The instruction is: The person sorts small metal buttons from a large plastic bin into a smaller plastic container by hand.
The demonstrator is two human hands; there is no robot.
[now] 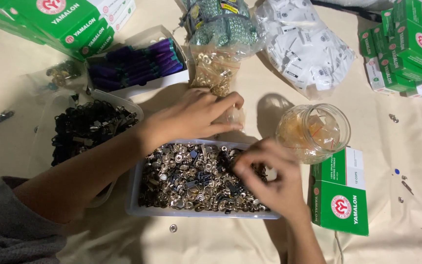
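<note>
1. Left hand reaching across from the left, resting just past the far rim of the clear tray, fingers curled together around a small clear bag (see-through, hard to make out)
2. Right hand down over the right end of the same tray, fingertips pinched together in the pile of metal snap buttons; too blurry to tell what sits between them
3. Shiny silver and dark snap buttons filling the tray, right in the middle of the cream surface
4. Clear tub of black metal bits to the left of the tray, under the left forearm
5. Glass jar just to the right of both hands, lying tipped toward the camera, with small clear packets inside
6. Green and white box flat beside the right wrist, touching the tray's right end
7. Bag of gold rings just past the left hand, with a bag of white tags to its right
8. Open box of purple thread spools at the far left, stacks of green boxes at the far right (more at the top left too)
9. One loose silver snap on the cloth near the tray's front edge
</note>
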